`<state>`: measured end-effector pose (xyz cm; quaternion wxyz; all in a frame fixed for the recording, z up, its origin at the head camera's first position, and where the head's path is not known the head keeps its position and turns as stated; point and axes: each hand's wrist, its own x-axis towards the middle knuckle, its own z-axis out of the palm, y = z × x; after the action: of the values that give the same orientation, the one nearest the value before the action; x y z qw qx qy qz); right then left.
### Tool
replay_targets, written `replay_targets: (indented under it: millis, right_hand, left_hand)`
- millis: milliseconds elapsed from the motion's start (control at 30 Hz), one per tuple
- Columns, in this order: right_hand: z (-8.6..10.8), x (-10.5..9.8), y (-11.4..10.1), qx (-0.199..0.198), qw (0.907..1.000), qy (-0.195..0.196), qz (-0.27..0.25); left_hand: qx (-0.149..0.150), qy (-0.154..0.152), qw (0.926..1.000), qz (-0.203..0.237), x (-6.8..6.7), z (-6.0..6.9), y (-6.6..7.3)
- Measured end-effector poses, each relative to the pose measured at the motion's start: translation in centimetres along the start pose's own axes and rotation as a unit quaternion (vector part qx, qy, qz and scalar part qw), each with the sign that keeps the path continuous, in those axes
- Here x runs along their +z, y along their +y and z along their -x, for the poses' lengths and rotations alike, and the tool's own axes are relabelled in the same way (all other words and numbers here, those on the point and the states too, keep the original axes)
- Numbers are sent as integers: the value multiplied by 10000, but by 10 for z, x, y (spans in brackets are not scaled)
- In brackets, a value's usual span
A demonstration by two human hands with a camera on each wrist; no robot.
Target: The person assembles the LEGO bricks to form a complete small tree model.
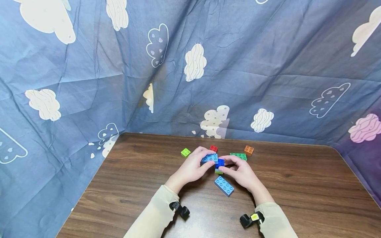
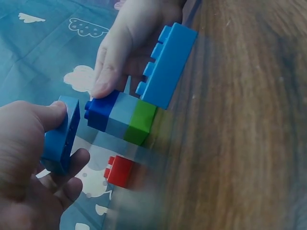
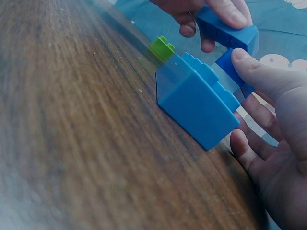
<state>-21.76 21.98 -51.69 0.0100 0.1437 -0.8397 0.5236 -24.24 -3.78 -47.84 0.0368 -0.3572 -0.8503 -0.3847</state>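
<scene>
My left hand (image 1: 191,168) grips a blue 2x4 toy building brick (image 1: 210,158) between thumb and fingers, tilted in the left wrist view. It is raised just above a small stack and looks apart from it there. The stack has a dark blue brick (image 2: 102,113) on top, a light blue brick (image 2: 122,116) in the middle and a green brick (image 2: 141,122) at the bottom. My right hand (image 1: 240,172) pinches the dark blue top brick from the side. Nearer me, a second blue 2x4 brick (image 1: 224,186) lies studs up on the table.
Behind the hands, a red brick (image 1: 213,148) and a partly covered green brick (image 1: 238,156) lie on the wooden table (image 1: 297,185). A lime brick (image 1: 186,152) sits to the left, an orange brick (image 1: 249,150) to the right. A cloud-patterned cloth (image 1: 238,82) hangs behind.
</scene>
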Motion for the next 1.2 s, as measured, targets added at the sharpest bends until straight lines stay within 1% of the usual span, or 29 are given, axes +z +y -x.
replay_targets:
  millis: [100,333,500,633,767,1033,1200]
  right_hand:
    - [0,0,0,-16,10000,5,21]
    - [-1,0,0,19,10000,-17,-17]
    - [-1,1,-1,72,10000,-5,-35]
    - [0,1,-1,70,10000,43,-9]
    - [2,0,-1,96,9999,76,-13]
    - [2,1,-2,143,9999,61,-57]
    - [1,1,-2,118,9999,26,-114]
  left_hand:
    - [40,-28,10000,-87,2,0,0]
    - [89,-40,9999,-104,5,1,1]
    - [101,24,9998,-175,7,1,2]
    - [190,110,9994,-252,9,0,2]
    - [251,119,9992,-303,10,0,4]
    - [263,165,9986,-427,9,0,6]
    - [248,181,9985,-460,10,0,5]
